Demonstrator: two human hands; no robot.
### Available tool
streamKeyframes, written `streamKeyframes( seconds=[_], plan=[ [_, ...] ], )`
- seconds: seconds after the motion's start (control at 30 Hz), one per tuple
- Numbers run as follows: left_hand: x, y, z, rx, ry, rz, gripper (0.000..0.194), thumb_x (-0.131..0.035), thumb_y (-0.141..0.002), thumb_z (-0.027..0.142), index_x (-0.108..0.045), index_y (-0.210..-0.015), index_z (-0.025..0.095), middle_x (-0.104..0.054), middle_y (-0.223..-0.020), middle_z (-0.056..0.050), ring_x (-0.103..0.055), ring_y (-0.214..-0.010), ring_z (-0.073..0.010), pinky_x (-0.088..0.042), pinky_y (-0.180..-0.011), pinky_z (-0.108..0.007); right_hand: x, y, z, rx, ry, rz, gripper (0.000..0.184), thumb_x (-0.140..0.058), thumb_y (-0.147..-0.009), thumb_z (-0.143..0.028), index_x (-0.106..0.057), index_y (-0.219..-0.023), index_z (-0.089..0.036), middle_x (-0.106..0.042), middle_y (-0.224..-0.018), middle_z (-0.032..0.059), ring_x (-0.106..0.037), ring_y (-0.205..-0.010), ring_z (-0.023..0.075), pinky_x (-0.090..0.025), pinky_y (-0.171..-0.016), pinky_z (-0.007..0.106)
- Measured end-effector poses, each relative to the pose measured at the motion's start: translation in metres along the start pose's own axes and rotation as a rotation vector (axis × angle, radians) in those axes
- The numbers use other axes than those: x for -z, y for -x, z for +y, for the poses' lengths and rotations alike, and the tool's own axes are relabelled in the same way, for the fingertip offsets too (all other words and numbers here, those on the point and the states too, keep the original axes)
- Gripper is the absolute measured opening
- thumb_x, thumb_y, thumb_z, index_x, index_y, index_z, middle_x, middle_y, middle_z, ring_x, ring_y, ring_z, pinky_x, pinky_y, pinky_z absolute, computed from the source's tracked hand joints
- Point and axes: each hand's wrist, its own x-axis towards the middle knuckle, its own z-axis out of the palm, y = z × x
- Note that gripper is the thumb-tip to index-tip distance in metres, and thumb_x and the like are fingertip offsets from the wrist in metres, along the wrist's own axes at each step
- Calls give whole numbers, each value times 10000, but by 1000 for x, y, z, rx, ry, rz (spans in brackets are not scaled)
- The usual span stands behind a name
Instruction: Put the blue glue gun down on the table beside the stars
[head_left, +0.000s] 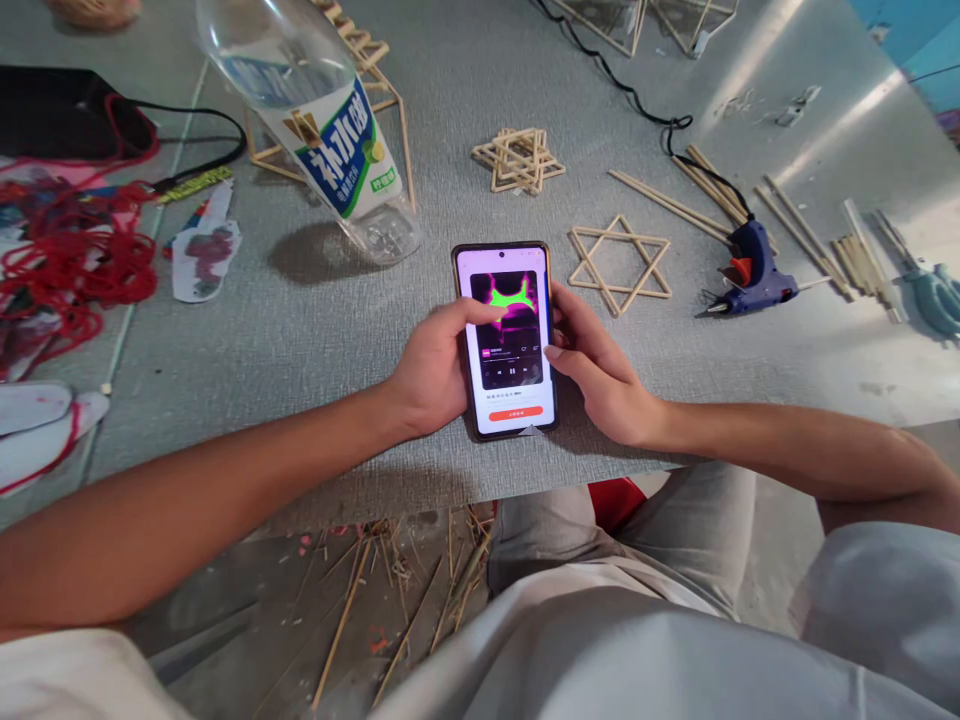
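A lit smartphone point(512, 400) is held upright between my two hands, above the near edge of the table. My left hand point(439, 365) wraps its left side, the thumb lying over the screen. From the other side, my right hand point(600, 370) grips the right edge, with its thumb at the screen's border. The screen shows a dark picture with green and pink, playback controls and an orange button. Beyond the phone lie a flat star of sticks point(619, 238) and a smaller stacked star point(519, 160).
A clear plastic bottle point(341, 150) stands left of the phone. On the right are a blue glue gun point(754, 268) with a black cord, loose sticks point(671, 205) and pliers point(937, 300). Red cord point(97, 255) lies tangled at left. Sticks point(345, 620) litter the floor.
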Motion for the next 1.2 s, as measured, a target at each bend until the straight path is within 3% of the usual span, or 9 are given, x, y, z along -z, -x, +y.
streamKeyframes(
  seconds=[0.1, 0.27, 0.37, 0.63, 0.77, 1.0, 1.13, 1.2],
  plan=[
    [1, -1, 0, 35, -34, 9, 355, -756, -737, 280, -777, -1072, 164, -863, -1022, -113, -834, -1136, -376, -660, -1166, -610, 0, 0, -1, -21, 20, 2, 693, -605, -1080, -435, -395, -1732, -330, -568, -1752, 58, -607, -1522, 268, -530, -1340, 541],
    [-5, 3, 8, 29, 118, 14, 481, -582, -800, 328, -759, -1214, 159, -857, -1100, -124, -823, -1198, -389, -658, -1154, -637, 1, 2, 3, -31, 38, 27, 721, -602, -1063, -428, -375, -1741, -335, -589, -1728, 55, -638, -1461, 260, -557, -1309, 530],
    [-8, 4, 10, 45, 136, 15, 553, -558, -780, 304, -750, -1279, 165, -856, -1118, -116, -825, -1200, -372, -656, -1161, -614, 1, 3, 4, -35, 34, 17, 720, -589, -1072, -410, -360, -1750, -329, -611, -1708, 54, -656, -1443, 252, -556, -1314, 530],
    [-4, 0, 5, 16, 116, -8, 578, -614, -747, 318, -761, -1288, 175, -860, -1143, -101, -830, -1175, -398, -680, -1109, -633, 4, 2, 4, -16, 40, 16, 711, -609, -1092, -431, -378, -1758, -335, -555, -1782, 48, -563, -1604, 262, -416, -1431, 581],
    [-3, 0, 4, 15, 89, 2, 557, -647, -733, 312, -770, -1251, 150, -863, -1126, -124, -832, -1164, -402, -685, -1110, -636, 3, 3, 4, -14, 31, 24, 691, -613, -1093, -426, -406, -1745, -328, -533, -1804, 48, -541, -1633, 250, -393, -1449, 567],
    [0, -1, 2, 20, 54, 4, 531, -651, -669, 221, -793, -1179, 180, -863, -1040, -75, -840, -1153, -362, -682, -1144, -599, 3, 2, 7, -18, 19, 23, 728, -620, -1081, -452, -386, -1763, -356, -515, -1823, 29, -516, -1662, 253, -373, -1460, 587],
    [5, -1, -3, 1, -70, -1, 338, -797, -661, 232, -798, -997, 193, -853, -939, -60, -850, -1034, -352, -697, -1098, -589, 4, 3, 6, -34, 23, 23, 733, -621, -1080, -456, -381, -1764, -356, -499, -1836, 25, -520, -1660, 251, -392, -1454, 572],
    [6, 1, -5, -37, -130, -21, 352, -905, -655, 253, -808, -988, 197, -856, -931, -51, -848, -953, -330, -712, -1040, -571, 3, 3, 4, -46, 24, 15, 741, -613, -1079, -440, -367, -1772, -347, -513, -1826, 31, -535, -1646, 253, -418, -1440, 562]
  ],
)
